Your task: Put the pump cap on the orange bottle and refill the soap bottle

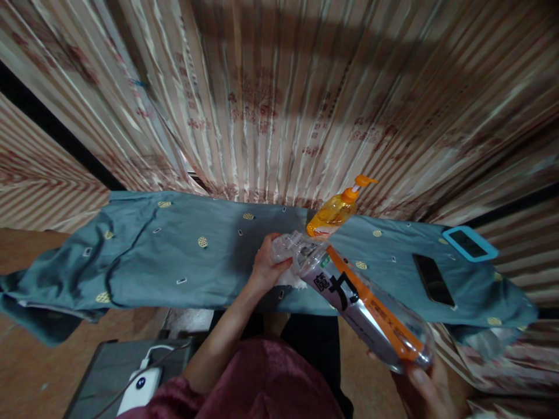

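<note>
1. Here the right hand point(425, 387) is gripping the base of a clear plastic bottle point(362, 302) at about five o'clock in the view, fingers curled under its bottom end.
2. The bottle is lying tilted, its neck pointing up toward eleven o'clock and its base down toward five; it is showing a white label with large black characters and an orange stripe running along its length, and it is looking empty.
3. The left hand point(267, 265) is closing around the bottle's neck end, pressing a crumpled white cloth point(292, 278) against it; whether a cap is on I cannot tell.
4. The bottle is hanging over the near edge of the desk point(183, 262), which is draped in a blue-grey cover with small yellow motifs.
5. At twelve o'clock from the bottle's neck, just behind it, an orange pump bottle point(336, 210) is standing tilted.
6. At three o'clock on the desk a dark phone point(434, 279) is lying flat, with a blue-cased phone point(469, 243) beyond it.
</note>
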A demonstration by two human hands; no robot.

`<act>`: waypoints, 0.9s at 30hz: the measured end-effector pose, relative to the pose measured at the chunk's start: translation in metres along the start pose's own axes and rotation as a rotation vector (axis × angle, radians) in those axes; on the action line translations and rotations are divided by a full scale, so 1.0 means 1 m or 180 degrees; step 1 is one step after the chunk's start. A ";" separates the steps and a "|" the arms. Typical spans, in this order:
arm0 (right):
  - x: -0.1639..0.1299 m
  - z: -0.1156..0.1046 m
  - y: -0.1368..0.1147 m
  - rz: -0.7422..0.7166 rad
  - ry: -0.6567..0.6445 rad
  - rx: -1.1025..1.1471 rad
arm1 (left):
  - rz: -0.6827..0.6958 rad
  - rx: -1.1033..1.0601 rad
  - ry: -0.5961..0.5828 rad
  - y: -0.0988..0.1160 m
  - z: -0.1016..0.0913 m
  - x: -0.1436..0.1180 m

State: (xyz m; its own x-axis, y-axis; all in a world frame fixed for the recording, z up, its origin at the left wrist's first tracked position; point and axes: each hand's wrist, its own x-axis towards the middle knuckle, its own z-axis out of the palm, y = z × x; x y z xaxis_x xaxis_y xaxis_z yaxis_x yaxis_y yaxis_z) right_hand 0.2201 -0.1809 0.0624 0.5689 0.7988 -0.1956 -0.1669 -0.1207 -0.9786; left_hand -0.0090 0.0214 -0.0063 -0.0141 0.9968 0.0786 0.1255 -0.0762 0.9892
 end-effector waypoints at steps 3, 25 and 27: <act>0.001 -0.001 0.002 0.0020 0.0036 0.0106 | 0.0017 0.0014 -0.0017 0.000 0.000 0.000; 0.004 0.000 -0.005 -0.0039 0.0055 0.0019 | -0.0046 -0.0052 0.0007 -0.002 0.001 0.000; 0.004 0.000 -0.005 -0.0058 0.0013 0.0038 | -0.0038 -0.0062 0.0013 -0.002 0.001 0.000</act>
State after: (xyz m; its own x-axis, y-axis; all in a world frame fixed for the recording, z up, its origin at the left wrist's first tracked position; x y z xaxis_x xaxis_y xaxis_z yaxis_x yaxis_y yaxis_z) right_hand 0.2233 -0.1776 0.0664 0.5752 0.7984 -0.1781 -0.1660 -0.0992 -0.9811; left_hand -0.0078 0.0220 -0.0084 -0.0195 0.9976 0.0672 0.1059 -0.0648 0.9923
